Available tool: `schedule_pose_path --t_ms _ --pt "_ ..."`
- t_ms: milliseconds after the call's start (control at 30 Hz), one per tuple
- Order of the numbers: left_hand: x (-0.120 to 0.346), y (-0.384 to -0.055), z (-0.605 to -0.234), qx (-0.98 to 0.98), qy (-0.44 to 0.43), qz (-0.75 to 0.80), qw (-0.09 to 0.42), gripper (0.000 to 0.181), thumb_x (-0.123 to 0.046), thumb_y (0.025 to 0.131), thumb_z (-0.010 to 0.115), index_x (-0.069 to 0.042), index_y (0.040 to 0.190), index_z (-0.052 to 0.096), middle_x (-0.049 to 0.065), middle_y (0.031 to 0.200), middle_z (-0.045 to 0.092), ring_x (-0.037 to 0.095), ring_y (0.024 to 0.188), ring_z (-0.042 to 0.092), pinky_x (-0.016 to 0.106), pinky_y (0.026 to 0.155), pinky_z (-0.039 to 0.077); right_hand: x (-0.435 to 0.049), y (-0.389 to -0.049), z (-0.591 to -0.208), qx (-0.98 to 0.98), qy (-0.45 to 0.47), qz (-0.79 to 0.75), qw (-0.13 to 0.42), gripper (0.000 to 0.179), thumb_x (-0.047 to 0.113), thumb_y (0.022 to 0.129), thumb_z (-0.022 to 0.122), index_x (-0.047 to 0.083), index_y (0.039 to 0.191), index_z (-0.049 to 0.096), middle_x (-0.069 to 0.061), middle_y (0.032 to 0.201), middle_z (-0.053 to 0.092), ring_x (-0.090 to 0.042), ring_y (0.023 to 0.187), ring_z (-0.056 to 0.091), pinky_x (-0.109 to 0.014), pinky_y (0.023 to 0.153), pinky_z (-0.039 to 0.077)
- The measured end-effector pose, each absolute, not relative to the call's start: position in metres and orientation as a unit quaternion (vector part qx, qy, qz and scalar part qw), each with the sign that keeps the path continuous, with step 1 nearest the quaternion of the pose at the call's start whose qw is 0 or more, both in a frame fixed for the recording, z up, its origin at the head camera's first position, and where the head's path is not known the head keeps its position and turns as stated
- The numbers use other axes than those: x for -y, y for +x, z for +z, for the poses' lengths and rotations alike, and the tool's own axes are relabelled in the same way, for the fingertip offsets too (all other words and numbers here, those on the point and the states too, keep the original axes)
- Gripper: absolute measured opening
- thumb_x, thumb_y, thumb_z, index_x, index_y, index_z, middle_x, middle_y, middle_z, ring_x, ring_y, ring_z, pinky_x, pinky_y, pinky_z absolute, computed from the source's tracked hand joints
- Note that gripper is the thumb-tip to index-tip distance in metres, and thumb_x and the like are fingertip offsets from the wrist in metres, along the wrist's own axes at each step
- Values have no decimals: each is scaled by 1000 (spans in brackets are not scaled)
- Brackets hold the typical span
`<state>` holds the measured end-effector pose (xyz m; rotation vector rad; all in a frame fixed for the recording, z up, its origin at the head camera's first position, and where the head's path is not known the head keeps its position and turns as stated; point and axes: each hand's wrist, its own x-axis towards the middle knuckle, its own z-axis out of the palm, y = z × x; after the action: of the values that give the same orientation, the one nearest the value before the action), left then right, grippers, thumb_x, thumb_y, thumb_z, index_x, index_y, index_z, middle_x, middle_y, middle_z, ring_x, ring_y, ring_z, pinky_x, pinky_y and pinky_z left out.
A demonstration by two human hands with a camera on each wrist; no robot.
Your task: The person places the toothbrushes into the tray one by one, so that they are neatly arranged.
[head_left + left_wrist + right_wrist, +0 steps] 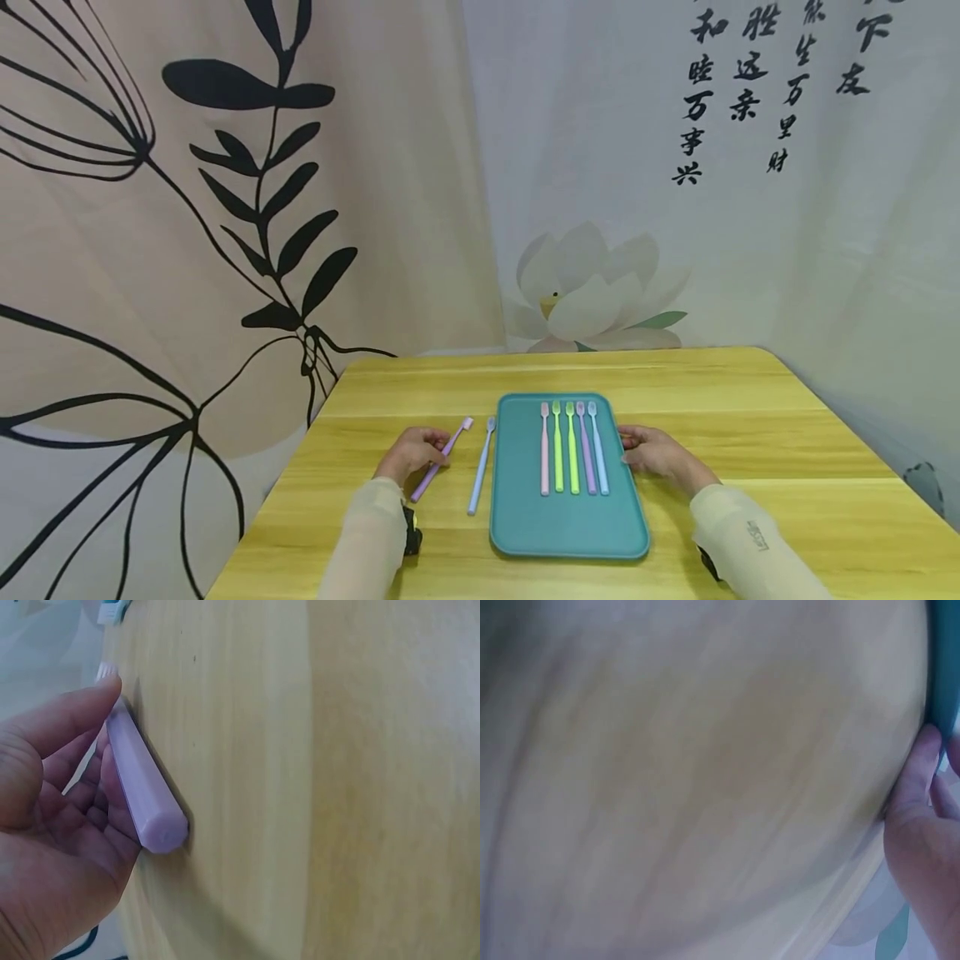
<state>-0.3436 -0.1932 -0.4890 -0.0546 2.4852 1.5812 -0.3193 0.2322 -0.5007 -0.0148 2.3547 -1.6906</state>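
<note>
In the head view my left hand (pixel 414 452) pinches a purple toothbrush (pixel 429 481) left of the tray. Its pale head points up and to the right. The left wrist view shows the thumb over the toothbrush handle (pixel 146 780), fingers curled behind it, the thick end close to the wood. Just right of it, a blue toothbrush (pixel 480 475) lies on the table. On the teal tray (pixel 566 533), a pink toothbrush (pixel 545 458), two yellow-green ones, a purple one and a light blue one (pixel 599 454) lie side by side. My right hand (pixel 660 454) holds the tray's right rim by thumb and fingers.
The tray stands on a wooden table (pixel 750 433) whose far edge runs before a printed curtain (pixel 405 208). Dark straps with small devices (pixel 412 531) sit at both wrists, below pale sleeves.
</note>
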Motion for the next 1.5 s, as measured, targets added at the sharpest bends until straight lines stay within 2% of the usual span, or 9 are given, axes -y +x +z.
schedule_pose_path --t_ms 767,1233,1500 --pt "190 -343 -491 -863 -26 499 76 44 10 76 78 4 118 68 14 101 60 23 86 55 33 74 51 -227 -321 -506 -798 -2 -589 125 61 -12 89 58 -14 146 34 -24 121 51 -28 104 56 -36 83 54" --pt "187 -342 -498 -878 -16 477 42 39 10 74 76 5 113 71 13 100 66 22 88 59 37 80 51 -230 -319 -504 -804 -4 -582 118 61 -12 89 57 -14 146 35 -23 120 51 -30 105 54 -35 82 54" --pt "187 -343 -498 -884 -22 467 31 36 5 75 77 1 112 73 11 100 69 22 89 60 36 80 50 -230 -318 -501 -801 -1 -587 120 62 -12 89 57 -13 146 34 -23 120 51 -29 104 53 -34 82 54"
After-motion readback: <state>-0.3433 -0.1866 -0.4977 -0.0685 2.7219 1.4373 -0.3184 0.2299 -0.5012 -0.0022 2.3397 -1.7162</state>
